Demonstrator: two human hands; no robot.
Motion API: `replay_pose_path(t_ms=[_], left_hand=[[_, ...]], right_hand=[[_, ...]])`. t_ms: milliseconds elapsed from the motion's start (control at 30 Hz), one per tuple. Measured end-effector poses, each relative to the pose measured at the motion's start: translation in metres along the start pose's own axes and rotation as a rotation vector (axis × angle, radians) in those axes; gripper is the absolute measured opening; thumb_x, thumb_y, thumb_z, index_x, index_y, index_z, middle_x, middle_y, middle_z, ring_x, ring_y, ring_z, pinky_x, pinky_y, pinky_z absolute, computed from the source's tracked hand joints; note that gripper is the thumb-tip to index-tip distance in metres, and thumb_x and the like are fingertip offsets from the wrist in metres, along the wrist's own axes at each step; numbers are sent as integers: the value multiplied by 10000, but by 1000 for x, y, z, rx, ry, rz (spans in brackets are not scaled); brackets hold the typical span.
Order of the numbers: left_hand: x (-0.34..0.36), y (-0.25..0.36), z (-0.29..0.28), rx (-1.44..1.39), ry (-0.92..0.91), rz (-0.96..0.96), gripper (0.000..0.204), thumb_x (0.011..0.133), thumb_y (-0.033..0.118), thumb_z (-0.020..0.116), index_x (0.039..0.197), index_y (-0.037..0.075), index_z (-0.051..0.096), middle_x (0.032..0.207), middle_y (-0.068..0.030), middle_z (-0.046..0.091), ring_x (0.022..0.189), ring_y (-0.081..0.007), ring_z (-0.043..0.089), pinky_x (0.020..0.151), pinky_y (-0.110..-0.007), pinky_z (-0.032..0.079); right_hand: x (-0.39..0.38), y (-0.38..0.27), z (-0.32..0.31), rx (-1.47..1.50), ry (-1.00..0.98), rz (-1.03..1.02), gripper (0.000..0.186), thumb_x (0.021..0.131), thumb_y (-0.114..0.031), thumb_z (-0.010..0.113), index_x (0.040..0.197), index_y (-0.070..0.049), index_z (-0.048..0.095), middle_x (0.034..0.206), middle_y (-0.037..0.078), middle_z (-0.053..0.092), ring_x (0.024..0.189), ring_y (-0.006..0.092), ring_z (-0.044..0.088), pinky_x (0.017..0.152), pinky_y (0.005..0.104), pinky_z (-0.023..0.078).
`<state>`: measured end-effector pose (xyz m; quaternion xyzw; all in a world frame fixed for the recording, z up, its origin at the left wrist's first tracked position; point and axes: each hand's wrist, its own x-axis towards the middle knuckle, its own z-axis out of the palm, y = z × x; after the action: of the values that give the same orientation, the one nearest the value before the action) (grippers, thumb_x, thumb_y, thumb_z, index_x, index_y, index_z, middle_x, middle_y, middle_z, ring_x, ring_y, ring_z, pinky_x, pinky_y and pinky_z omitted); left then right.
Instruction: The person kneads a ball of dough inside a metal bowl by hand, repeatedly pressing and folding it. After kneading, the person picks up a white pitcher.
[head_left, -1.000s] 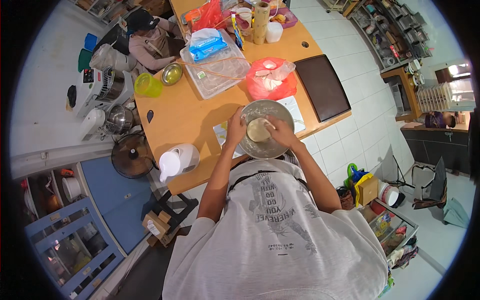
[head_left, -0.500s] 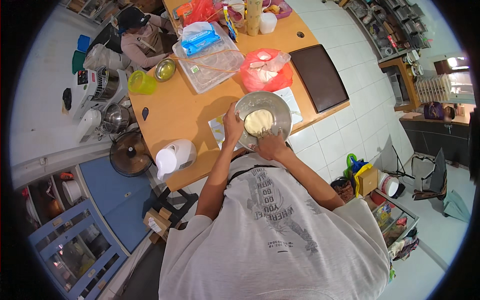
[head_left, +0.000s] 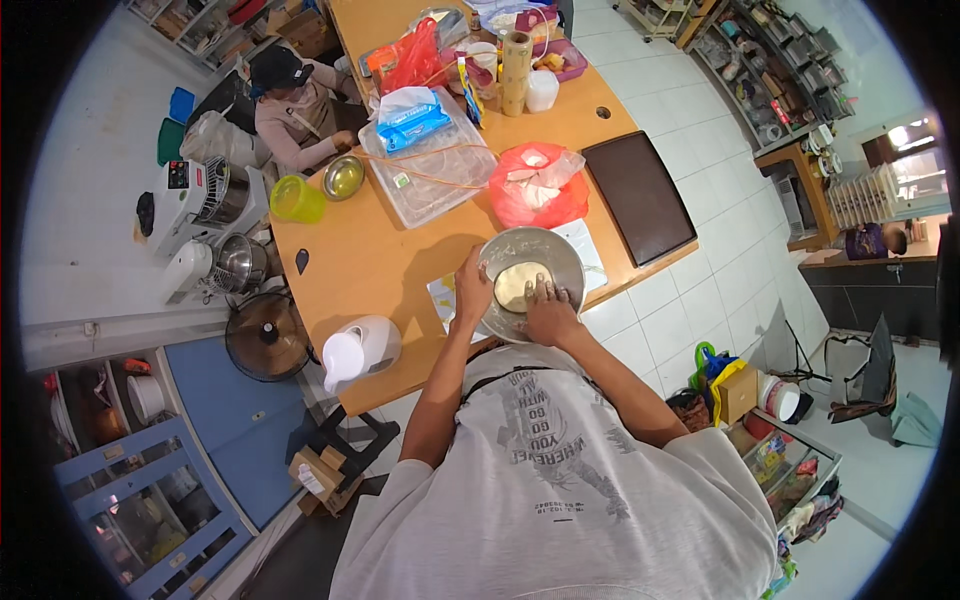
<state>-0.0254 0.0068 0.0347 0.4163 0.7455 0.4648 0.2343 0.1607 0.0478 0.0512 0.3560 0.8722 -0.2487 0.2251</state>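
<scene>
A metal mixing bowl [head_left: 556, 250] stands at the front edge of the wooden table, with a round of pale dough [head_left: 513, 286] inside it. My left hand [head_left: 472, 290] grips the bowl's left rim, fingers over the outside. Inside the bowl, my right hand [head_left: 550, 312] lies on the right part of the dough, its fingers stretched out and smeared with dough. Flour or dough residue marks the bowl's inner wall. Beneath the bowl, white sheets [head_left: 583, 246] show on both sides.
Beyond the bowl sits a red plastic bag [head_left: 538, 190] of white contents, beside a dark tray [head_left: 640, 197]. A white pitcher [head_left: 362, 352] stands left, a clear lidded box [head_left: 430, 170] farther back. Across the table's left side sits another person [head_left: 300, 110]. Mixers [head_left: 205, 200] line the left wall.
My view has shifted, so the table sits lower in it. The right hand has moved from the dough's near edge up onto its right part. The left hand keeps the rim.
</scene>
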Motion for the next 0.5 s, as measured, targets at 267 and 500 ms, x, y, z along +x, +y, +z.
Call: replay_pose_path(t_ms=[267, 500], left_hand=[[6, -5, -6, 22, -69, -56, 371, 950, -98, 575, 1300, 18, 617, 1109, -319, 698, 1082, -522, 667, 864, -522, 527], [9, -4, -5, 54, -35, 26, 377, 932, -110, 576, 1287, 3, 627, 1112, -308, 708, 1097, -510, 675, 870, -527, 538]], right_hand=[[32, 24, -68, 140, -107, -178, 604, 1025, -499, 580, 1217, 60, 708, 1167, 322, 715, 1127, 467, 689, 1016, 530, 526], [24, 19, -14, -78, -104, -172, 826, 1025, -522, 578, 1632, -22, 326, 1456, 317, 578, 1343, 444, 584, 1150, 499, 446]])
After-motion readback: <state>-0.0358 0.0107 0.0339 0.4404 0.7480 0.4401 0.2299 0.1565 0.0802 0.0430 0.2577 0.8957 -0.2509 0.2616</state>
